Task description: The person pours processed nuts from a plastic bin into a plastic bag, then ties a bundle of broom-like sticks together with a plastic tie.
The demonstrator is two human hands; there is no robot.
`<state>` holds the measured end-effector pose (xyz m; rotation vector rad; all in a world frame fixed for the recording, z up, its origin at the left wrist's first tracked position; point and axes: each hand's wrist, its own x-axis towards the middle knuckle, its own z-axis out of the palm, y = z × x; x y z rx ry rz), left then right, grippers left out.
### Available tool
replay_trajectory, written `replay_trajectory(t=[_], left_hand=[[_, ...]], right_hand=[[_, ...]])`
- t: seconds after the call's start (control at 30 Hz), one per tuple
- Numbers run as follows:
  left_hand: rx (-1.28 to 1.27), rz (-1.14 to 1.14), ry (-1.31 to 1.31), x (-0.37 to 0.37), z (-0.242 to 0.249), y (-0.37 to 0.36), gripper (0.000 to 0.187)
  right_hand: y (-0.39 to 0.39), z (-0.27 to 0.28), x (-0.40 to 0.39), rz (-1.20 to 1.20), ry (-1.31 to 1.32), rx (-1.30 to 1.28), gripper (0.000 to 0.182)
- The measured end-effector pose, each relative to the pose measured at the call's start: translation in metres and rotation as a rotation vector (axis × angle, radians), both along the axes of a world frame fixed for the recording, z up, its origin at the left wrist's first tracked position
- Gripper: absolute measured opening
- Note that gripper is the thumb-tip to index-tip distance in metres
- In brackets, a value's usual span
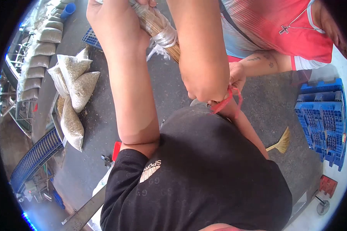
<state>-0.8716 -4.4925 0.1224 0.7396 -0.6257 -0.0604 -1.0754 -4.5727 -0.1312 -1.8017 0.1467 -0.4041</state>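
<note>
At the top edge my left hand (113, 15) is partly cut off, its fingers wrapped around a bundle of thin sticks (156, 29) in clear plastic. My right hand (228, 108) is low in front of my black shirt, beside a red ribbon (238, 101); its fingers are mostly hidden. Another forearm, apparently a co-worker's, comes down from the top and crosses the bundle's lower end, its curled hand (204, 88) close to the ribbon. The co-worker in the red shirt (266, 23) reaches a tattooed arm in from the right, with a hand (238, 74) at the ribbon.
Filled clear bags (83, 90) lie in a pile at left, near a long row of similar bags (42, 49). A curved blue roller rack (32, 158) stands lower left. Blue pallets (322, 119) are stacked at right, with a straw broom (282, 143) before them.
</note>
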Motion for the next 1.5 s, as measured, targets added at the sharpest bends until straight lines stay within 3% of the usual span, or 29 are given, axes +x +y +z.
replay_trajectory(t=[0.07, 0.1, 0.2, 0.27, 0.3, 0.37, 0.4, 0.43, 0.63, 0.83, 0.97, 1.03, 1.1, 1.2, 1.27, 1.33, 1.5], left_hand=[[0.021, 0.003, 0.011, 0.001, 0.0, 0.002, 0.017], [0.03, 0.003, 0.016, 0.003, -0.001, 0.003, 0.017], [0.004, 0.013, 0.022, 0.03, -0.023, 0.002, 0.016], [-0.164, -0.367, 0.284, 0.063, -0.041, 0.002, 0.016], [-0.218, -0.49, 0.381, 0.066, -0.044, 0.003, 0.017], [0.088, -0.036, 0.159, 0.039, -0.03, 0.008, 0.013], [0.089, -0.039, 0.16, 0.042, -0.033, 0.007, 0.013], [0.065, -0.07, 0.158, 0.047, -0.037, 0.008, 0.012], [0.058, -0.098, 0.161, 0.048, -0.036, 0.003, 0.012], [0.071, -0.095, 0.136, 0.051, -0.03, 0.003, 0.015], [0.043, -0.178, 0.135, 0.056, -0.029, 0.005, 0.016], [0.082, -0.11, 0.142, 0.052, -0.027, 0.005, 0.017], [0.118, -0.042, 0.151, 0.051, -0.027, 0.005, 0.017], [0.092, -0.127, 0.154, 0.054, -0.028, 0.01, 0.018], [0.091, -0.092, 0.17, 0.05, -0.027, 0.012, 0.016], [0.075, -0.08, 0.128, 0.052, -0.028, 0.013, 0.015], [0.08, -0.012, 0.032, 0.05, -0.019, 0.018, 0.014]], right_hand=[[0.0, -0.006, 0.003, -0.054, -0.048, -0.137, 0.029], [-0.006, -0.017, 0.01, 0.017, -0.013, 0.089, 0.029], [-0.017, -0.03, 0.012, 0.062, 0.088, 0.447, 0.024], [-0.026, -0.022, 0.016, 0.036, 0.158, 0.583, 0.02], [-0.039, -0.007, 0.021, 0.045, 0.468, 1.024, 0.02], [-0.069, 0.032, 0.032, 0.064, 1.111, 1.887, 0.02], [-0.081, 0.049, 0.038, 0.075, 1.448, 2.306, 0.021], [-0.081, 0.057, 0.037, 0.075, 1.445, 2.309, 0.021], [-0.056, 0.082, 0.032, 0.03, 1.936, 3.052, 0.013], [-0.038, 0.096, 0.035, -0.121, 2.023, 3.174, 0.015], [-0.037, 0.099, 0.04, -0.109, 2.055, 3.114, 0.018], [-0.036, 0.094, 0.039, -0.036, 1.979, 3.103, 0.017], [-0.039, 0.074, 0.04, 0.128, 1.844, 2.853, 0.017], [-0.049, 0.051, 0.046, 0.314, 1.634, 2.475, 0.03], [-0.058, 0.05, 0.048, -0.349, 1.702, 2.894, 0.028], [-0.057, 0.054, 0.052, 0.141, 1.63, 2.928, 0.018], [-0.054, 0.061, 0.051, 0.192, 1.571, 2.967, 0.014]])
